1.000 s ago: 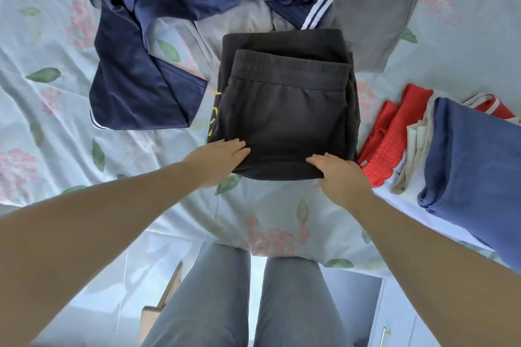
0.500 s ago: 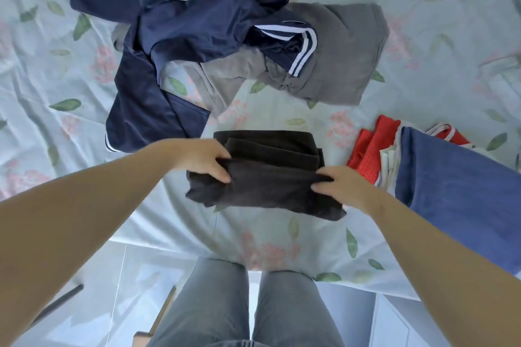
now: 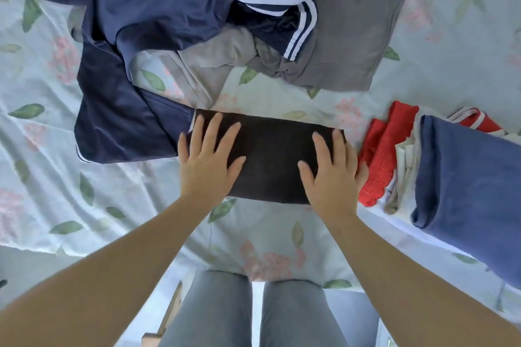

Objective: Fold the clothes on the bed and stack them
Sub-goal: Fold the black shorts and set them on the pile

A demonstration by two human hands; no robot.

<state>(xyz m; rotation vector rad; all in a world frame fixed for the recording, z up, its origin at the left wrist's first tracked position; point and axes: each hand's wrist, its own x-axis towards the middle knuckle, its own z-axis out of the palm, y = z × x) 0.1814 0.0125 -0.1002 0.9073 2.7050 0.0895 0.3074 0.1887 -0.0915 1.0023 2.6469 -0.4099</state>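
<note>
the black pants (image 3: 270,160), pinched mid-fold half a second ago, now lie folded flat on the bed (image 3: 56,191), between the navy jacket (image 3: 121,121) and the folded stack (image 3: 465,186). the left hand (image 3: 208,166) and right hand (image 3: 329,175) press on them, fingers (image 3: 214,129) straight and spread, gripping nothing.

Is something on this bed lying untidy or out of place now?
Yes. Behind the folded black garment under the left hand and right hand, a navy blue white-striped garment and a grey garment lie tangled in a crumpled heap. At the right, a red ribbed garment sticks out beside the folded blue cloth.
</note>
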